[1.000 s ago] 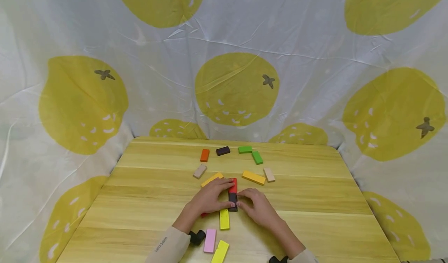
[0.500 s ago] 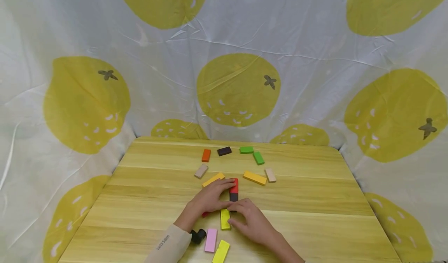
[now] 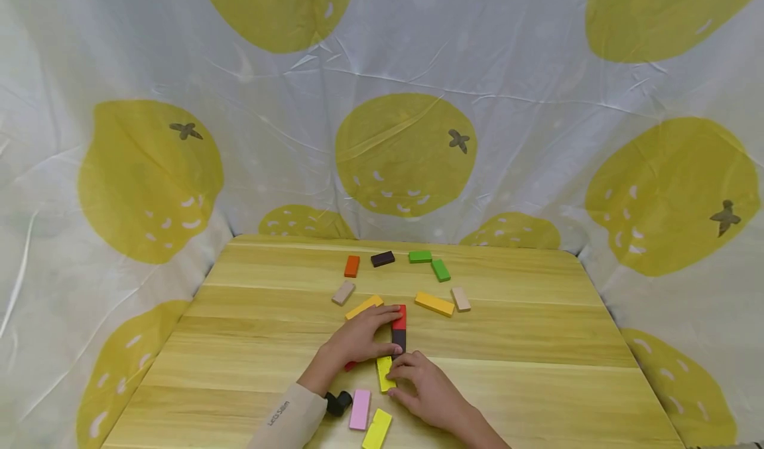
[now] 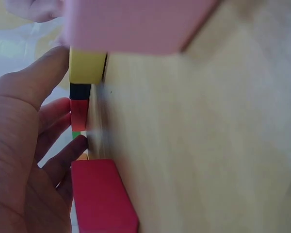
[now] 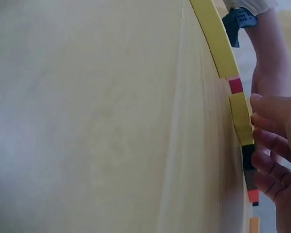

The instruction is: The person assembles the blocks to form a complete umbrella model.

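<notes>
In the head view a red block (image 3: pixel 400 319) and a black block (image 3: pixel 399 337) lie end to end in a row, with a yellow block (image 3: pixel 384 373) at the near end, slightly slanted. My left hand (image 3: pixel 358 336) spans the row's left side, forefinger on the red block and thumb at the black one, fingers loosely bent. My right hand (image 3: pixel 432 390) holds the yellow block from its right, curled fingers over its upper part and thumb at its near corner. In the right wrist view the thumb and fingers line the yellow block (image 5: pixel 240 119).
Nearer me lie a pink block (image 3: pixel 360 409) and another yellow block (image 3: pixel 377 429). A red block (image 4: pixel 104 194) sits under my left hand. Orange-yellow blocks (image 3: pixel 434 304), beige blocks (image 3: pixel 461 299), green blocks (image 3: pixel 420 256), a dark block (image 3: pixel 382 258) and an orange-red block (image 3: pixel 352 266) lie farther back.
My right hand has moved from the black block down to the yellow block, which now slants with its near end swung right. The left hand stays by the row.
</notes>
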A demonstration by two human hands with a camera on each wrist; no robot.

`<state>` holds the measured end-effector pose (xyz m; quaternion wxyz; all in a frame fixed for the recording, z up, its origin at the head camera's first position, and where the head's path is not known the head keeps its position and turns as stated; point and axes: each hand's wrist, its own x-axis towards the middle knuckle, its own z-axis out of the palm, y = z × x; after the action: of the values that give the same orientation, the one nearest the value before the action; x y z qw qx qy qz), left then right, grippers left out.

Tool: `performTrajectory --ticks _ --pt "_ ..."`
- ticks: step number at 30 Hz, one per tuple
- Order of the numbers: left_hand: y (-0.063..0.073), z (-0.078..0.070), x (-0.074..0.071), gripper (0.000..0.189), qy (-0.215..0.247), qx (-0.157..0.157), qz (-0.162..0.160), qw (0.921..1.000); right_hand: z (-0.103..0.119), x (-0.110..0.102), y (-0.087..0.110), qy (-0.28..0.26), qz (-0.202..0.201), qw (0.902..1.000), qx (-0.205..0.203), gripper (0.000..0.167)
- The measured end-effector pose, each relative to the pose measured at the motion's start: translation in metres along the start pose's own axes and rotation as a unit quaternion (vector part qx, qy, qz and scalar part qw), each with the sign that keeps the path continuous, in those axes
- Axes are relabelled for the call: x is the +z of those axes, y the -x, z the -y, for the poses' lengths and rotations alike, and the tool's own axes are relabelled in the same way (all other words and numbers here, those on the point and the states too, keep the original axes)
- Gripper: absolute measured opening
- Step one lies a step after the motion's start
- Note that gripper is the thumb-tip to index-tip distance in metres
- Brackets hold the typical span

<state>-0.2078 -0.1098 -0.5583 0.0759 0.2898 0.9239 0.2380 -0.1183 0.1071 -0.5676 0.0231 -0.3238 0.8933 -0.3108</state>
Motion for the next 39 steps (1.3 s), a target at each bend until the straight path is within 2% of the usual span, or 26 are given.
performTrajectory --ticks 12,19,27,39 --pt "0.0 0.0 0.0 0.074 0.009 0.004 -0.004 0.9999 -0.009 -0.002 0.012 0.004 -0.012 0.9999 0.007 0.017" --pt "-0.001 0.002 0.002 0.075 0.006 0.0 -0.002 1.0 -0.009 -0.004 0.015 0.011 -0.021 0.9996 0.014 0.03" --pt "-0.001 0.003 0.003 0.075 0.01 0.001 -0.003 0.9999 -0.011 -0.006 0.018 0.013 -0.004 0.9995 0.03 0.031" --pt "-0.001 0.004 0.004 0.074 0.016 0.001 -0.005 0.9999 -0.018 -0.008 0.02 0.003 -0.012 0.9986 0.052 0.041"
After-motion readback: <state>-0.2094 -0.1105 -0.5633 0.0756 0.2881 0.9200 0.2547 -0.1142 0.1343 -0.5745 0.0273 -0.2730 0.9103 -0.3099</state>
